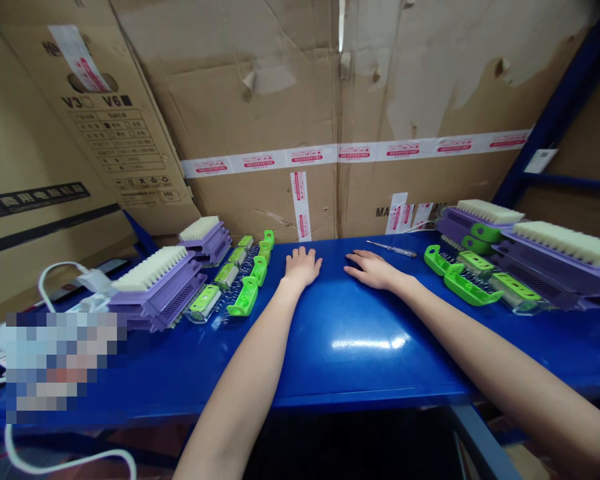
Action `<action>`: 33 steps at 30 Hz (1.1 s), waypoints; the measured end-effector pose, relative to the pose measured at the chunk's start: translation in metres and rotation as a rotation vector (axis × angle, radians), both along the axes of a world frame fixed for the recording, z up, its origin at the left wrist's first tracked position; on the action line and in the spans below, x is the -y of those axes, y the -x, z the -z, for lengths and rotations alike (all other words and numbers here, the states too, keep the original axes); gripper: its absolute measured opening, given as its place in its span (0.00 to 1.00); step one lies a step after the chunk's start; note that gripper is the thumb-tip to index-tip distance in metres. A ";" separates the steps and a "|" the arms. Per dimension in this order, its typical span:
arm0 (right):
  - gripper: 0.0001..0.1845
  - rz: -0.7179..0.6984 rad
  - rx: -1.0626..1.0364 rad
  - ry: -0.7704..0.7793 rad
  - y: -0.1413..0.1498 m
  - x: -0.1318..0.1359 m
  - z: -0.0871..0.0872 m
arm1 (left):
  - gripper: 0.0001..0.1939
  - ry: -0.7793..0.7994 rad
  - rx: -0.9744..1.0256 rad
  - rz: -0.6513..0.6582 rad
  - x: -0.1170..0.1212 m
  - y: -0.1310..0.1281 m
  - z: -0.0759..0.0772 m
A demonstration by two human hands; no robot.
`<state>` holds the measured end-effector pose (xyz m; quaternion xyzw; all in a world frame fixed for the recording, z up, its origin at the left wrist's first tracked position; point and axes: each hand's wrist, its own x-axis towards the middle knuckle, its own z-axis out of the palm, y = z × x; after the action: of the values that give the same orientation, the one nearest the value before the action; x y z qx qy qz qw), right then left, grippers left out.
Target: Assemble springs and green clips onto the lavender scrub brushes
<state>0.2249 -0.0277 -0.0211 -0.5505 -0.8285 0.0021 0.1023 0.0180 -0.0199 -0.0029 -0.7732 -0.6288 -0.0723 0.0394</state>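
Note:
My left hand (303,267) lies flat on the blue table (350,373), fingers spread, holding nothing. Just left of it stands a row of bright green plastic covers (245,297), with metal springs (234,292) and clear boxes with green tops (205,301) alongside. My right hand (370,269) also rests palm down with its fingers apart and nothing in it. A thin screwdriver (393,249) with a clear handle lies beyond it, apart from the fingers. More green covers (470,285) and green-topped clear boxes (517,291) sit farther right.
Purple brush-like parts with cream bristles are stacked at the left (153,290) and right (565,260). A white plug with its cable (95,280) is at far left, near a blurred patch. Cardboard sheets (260,87) wall the back. A blue metal post (555,100) rises at right.

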 end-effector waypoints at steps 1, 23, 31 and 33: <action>0.33 -0.001 -0.001 -0.001 0.000 0.000 0.000 | 0.23 0.000 0.000 -0.001 0.000 0.000 0.000; 0.33 0.002 0.015 -0.022 0.001 0.000 0.001 | 0.23 -0.006 -0.006 0.002 0.001 0.000 -0.001; 0.33 0.009 0.006 -0.012 0.001 0.000 0.001 | 0.23 -0.006 0.005 0.004 0.000 0.000 0.000; 0.33 0.007 0.005 -0.010 0.001 0.001 0.000 | 0.23 -0.006 0.000 0.002 0.000 0.000 0.000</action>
<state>0.2241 -0.0285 -0.0215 -0.5528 -0.8269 -0.0039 0.1031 0.0184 -0.0199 -0.0027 -0.7737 -0.6278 -0.0743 0.0415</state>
